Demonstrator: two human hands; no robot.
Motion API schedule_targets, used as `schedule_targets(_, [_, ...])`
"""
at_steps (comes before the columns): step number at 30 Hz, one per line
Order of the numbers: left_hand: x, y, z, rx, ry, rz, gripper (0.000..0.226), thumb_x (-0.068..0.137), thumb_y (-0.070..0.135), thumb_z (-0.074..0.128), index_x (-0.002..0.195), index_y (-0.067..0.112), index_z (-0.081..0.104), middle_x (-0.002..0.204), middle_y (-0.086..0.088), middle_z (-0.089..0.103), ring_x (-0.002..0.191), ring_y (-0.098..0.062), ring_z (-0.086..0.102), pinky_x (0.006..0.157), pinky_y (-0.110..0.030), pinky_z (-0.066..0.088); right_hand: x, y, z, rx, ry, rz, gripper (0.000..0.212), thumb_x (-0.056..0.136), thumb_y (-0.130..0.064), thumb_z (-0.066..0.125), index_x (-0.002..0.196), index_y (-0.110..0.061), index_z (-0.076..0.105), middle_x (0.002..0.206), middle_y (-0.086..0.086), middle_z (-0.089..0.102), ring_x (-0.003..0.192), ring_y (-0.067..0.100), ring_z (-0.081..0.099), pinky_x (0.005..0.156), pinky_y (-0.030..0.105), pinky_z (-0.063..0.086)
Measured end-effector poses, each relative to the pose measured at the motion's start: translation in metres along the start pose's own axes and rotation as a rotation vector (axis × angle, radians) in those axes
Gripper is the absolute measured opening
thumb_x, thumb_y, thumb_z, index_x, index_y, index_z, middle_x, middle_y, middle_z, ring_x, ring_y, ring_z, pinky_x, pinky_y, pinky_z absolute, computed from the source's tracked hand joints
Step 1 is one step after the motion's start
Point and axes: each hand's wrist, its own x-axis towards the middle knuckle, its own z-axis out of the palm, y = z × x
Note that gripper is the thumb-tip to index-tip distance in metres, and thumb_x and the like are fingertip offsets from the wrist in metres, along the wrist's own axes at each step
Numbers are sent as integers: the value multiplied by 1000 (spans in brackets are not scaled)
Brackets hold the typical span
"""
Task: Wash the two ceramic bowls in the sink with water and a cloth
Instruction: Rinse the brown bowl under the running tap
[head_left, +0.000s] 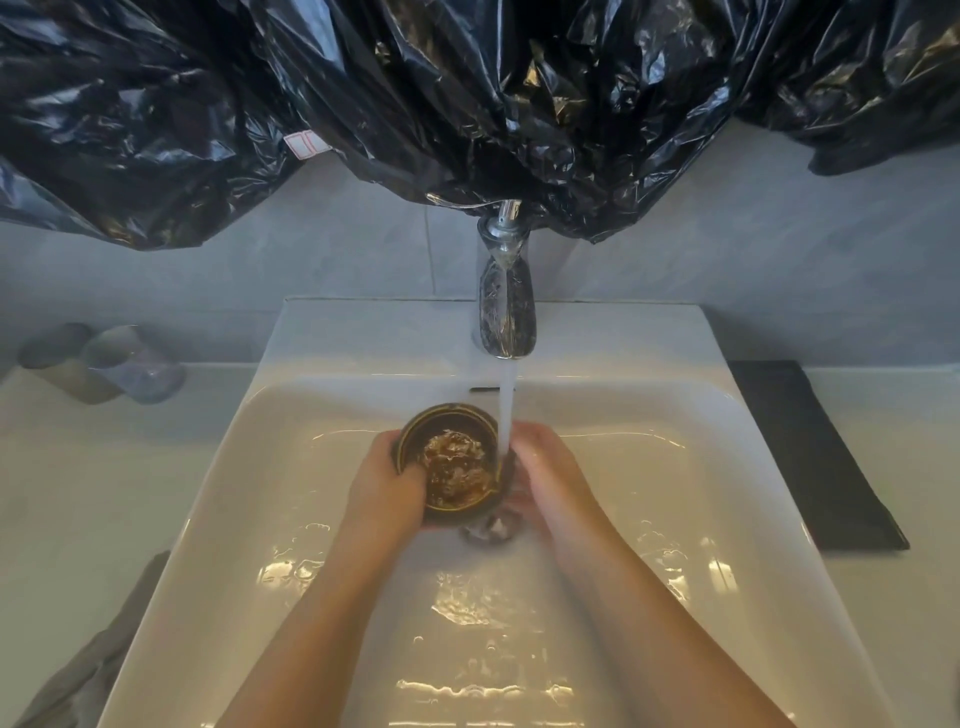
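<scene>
Presently we find the left hand (384, 488) clamped round the bowl (441, 413), steadying it under the stream (506, 410); the right hand (545, 467) is blurred, so we cannot tell its grip.

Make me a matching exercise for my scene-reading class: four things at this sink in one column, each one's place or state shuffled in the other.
Things:
1. bowl
2. tap
3. black mat
4. grey cloth

Place or state:
a. lying right of the sink
b. gripped by the left hand
c. running water
d. lying left of the sink

Pairs: 1-b, 2-c, 3-a, 4-d
</scene>
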Motion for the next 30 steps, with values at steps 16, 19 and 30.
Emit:
schedule_targets(16, [-20, 3, 21, 1093, -352, 914, 45, 90, 37, 49, 134, 33, 37, 147, 11, 39, 141, -9, 27, 113, -66, 4, 3, -2, -16, -259, 130, -213, 14, 98, -26, 53, 95, -23, 66, 90, -5, 71, 86, 12, 68, 69, 22, 49])
schedule_targets(19, [-20, 6, 16, 996, -416, 954, 49, 84, 19, 64, 124, 40, 46, 129, 20, 56, 124, -4, 47, 113, -66, 2, 5, -4, -20, -222, 189, -216, 17, 98, -25, 53, 100, -17, 68, 93, -1, 71, 90, 18, 68, 74, 27, 52])
schedule_targets(30, [-18, 6, 18, 1045, -387, 1072, 4, 79, 27, 63, 82, 26, 64, 82, 12, 66, 93, -11, 60, 118, -43, 13, 2, 2, -17, -364, 183, -306, 16, 97, -26, 55, 107, -21, 66, 91, -10, 67, 87, 8, 63, 64, 7, 44])
